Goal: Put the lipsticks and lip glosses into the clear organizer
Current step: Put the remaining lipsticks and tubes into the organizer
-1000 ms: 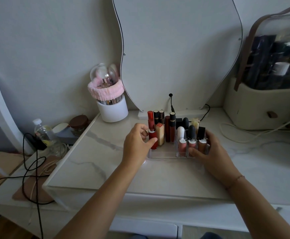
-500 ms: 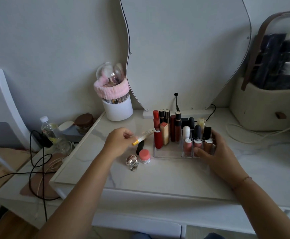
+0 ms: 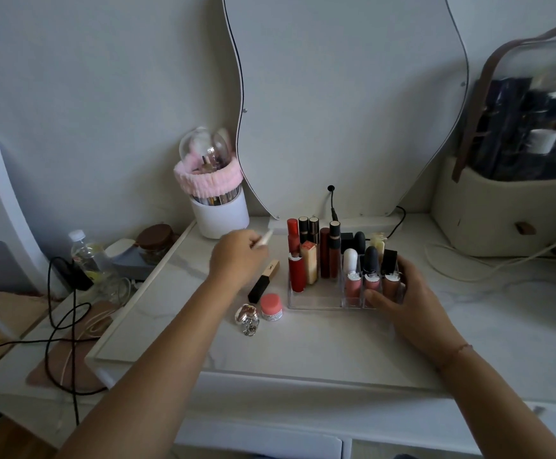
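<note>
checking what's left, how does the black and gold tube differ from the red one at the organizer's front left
The black and gold tube lies flat on the table; the red tube stands upright. The black and gold tube is outside the organizer; the red tube is inside it. The black and gold tube is two-toned; the red tube mostly red. Both are slim tubes.

Pale grey wall (image 3: 87, 77); wavy-edged mirror (image 3: 346, 94) leaning against it; white marble worktop (image 3: 303, 346); dim, soft light.
</note>
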Available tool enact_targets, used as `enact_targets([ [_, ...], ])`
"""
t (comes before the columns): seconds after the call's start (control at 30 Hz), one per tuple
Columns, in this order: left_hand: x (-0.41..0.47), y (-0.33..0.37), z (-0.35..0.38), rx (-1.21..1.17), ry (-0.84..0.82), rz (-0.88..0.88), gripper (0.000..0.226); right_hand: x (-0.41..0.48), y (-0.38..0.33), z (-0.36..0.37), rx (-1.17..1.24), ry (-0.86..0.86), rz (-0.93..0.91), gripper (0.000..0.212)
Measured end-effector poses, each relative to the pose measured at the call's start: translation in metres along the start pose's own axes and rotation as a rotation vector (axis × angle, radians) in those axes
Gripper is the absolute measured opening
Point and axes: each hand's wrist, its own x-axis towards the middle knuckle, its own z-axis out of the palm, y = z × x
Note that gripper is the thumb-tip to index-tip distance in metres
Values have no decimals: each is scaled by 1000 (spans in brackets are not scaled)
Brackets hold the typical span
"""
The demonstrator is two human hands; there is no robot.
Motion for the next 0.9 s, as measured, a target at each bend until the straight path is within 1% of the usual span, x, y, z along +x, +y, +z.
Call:
enact_targets([
  [0.1, -4, 6, -30, -239, 147, -6, 13, 0, 0, 0, -5, 1, -3, 77],
  [0.17, -10, 17, -47, -382, 175, 6, 22, 1, 0, 0, -11, 3, -4, 77],
  [0.23, -16, 33, -54, -519, 119, 74, 19, 1, -1, 0, -17, 1, -3, 78],
  [0.3, -23, 53, -51, -613, 3, 175, 11, 0, -2, 0, -20, 2, -2, 78],
  [0.37, -28, 69, -40, -585, -64, 251, 19, -1, -3, 0, -17, 6, 1, 77],
  [0.43, -31, 83, -27, -494, -60, 293, 27, -2, -4, -1, -19, 12, 5, 77],
  [0.5, -33, 92, -16, -447, -17, 316, 22, -3, -5, 0, -14, 16, 7, 77],
  [0.63, -31, 95, -3, -514, -13, 248, 10, -3, -7, -1, 2, 6, 11, 79],
  [0.77, -27, 88, 2, -449, -3, 220, 9, -3, -7, -1, 2, 8, 4, 79],
  [0.9, -21, 81, 1, -401, -1, 264, 10, -2, -6, -1, 0, 3, 3, 78],
])
